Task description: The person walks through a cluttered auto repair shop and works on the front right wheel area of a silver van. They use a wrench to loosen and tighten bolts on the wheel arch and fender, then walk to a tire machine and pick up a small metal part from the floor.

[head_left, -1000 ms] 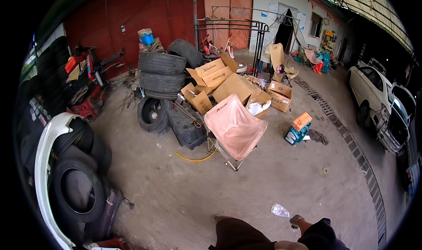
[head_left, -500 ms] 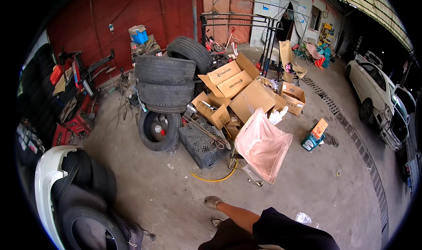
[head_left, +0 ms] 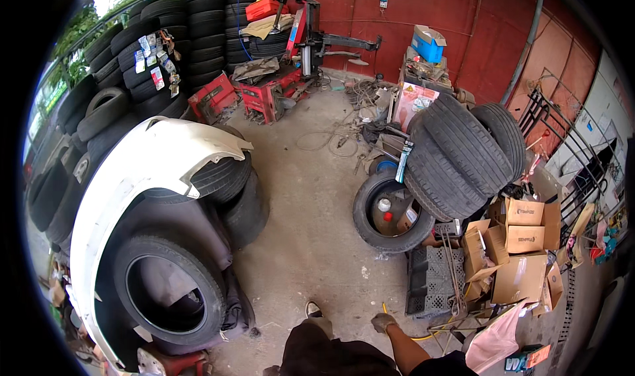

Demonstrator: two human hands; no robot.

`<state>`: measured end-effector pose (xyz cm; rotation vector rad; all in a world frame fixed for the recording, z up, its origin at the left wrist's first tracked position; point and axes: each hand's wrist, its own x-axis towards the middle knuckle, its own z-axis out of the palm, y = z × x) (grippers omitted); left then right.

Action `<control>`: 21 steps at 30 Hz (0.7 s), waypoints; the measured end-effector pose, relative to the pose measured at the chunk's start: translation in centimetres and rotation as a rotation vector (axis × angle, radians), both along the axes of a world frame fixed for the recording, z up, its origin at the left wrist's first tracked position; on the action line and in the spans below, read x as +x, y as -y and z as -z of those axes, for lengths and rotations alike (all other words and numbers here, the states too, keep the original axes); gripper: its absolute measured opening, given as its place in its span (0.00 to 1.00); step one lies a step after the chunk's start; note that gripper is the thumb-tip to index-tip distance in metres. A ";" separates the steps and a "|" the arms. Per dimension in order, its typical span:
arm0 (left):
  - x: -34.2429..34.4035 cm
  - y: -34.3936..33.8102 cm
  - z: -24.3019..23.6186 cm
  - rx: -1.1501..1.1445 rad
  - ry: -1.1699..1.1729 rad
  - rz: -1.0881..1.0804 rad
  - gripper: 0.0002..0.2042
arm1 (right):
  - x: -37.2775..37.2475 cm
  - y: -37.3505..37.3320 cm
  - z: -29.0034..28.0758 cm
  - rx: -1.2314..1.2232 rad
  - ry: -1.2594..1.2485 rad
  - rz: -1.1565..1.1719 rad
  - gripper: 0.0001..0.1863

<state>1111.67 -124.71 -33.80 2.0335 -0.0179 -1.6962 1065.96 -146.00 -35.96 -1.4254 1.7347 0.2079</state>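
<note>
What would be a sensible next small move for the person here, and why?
Probably lift the greyish right shoe and set it slightly to the left: the thin curved yellow hose lies close beside it and might catch it, while the dark grey plastic lattice crate stands farther right. Both hands are out of view, so I judge only the footing.

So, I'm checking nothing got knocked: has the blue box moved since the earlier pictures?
No: the blue box sits by the red wall, left of the grey post, as before; only the view turned.
</note>
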 end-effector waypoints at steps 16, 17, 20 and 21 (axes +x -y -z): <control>6.4 70.7 -19.1 -0.605 -0.032 0.128 0.15 | -3.3 21.8 4.5 0.215 0.094 0.008 0.12; 5.7 73.3 -19.1 -0.591 -0.009 0.166 0.16 | -0.5 28.7 4.4 0.419 0.236 0.393 0.12; 4.2 80.0 -20.9 -0.521 0.047 0.341 0.18 | 3.7 49.8 4.8 0.516 0.231 0.650 0.09; 4.5 82.0 -21.7 -0.494 0.078 0.404 0.19 | 5.5 58.1 2.6 0.335 0.125 -0.034 0.09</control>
